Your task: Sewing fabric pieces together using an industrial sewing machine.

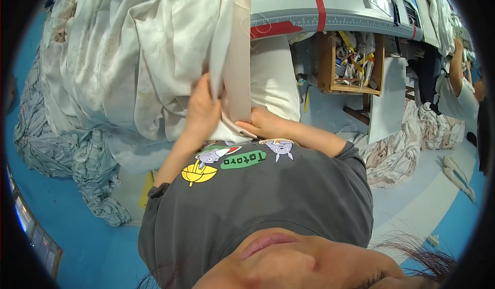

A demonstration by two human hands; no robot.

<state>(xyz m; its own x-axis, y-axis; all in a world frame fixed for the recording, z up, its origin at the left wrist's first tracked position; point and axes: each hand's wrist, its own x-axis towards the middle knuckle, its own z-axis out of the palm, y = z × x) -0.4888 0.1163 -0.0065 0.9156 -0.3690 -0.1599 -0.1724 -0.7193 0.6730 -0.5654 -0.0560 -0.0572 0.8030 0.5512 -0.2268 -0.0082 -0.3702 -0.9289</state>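
Observation:
A big heap of white fabric (165, 41) covers the work surface in front of me, falling in deep folds toward my body. My left hand (202, 111) is closed on a fold of it; the fingertips are blurred and partly hidden in the cloth. Beside that fold runs a long, flat beige fabric strip (238, 62), reaching from the far edge toward me. My right hand (259, 122) pinches the near end of this strip close to my shirt. A loose thread (263, 23) curls next to the strip's far part.
Right of the fabric is a machine table with a ruler edge (350, 20) and red tape (276, 29). Below it hangs a wooden drawer (356, 89) of small tools. Crumpled cloth piles lie on the floor at left (93, 170) and right (397, 160). Another person (459, 98) is at far right.

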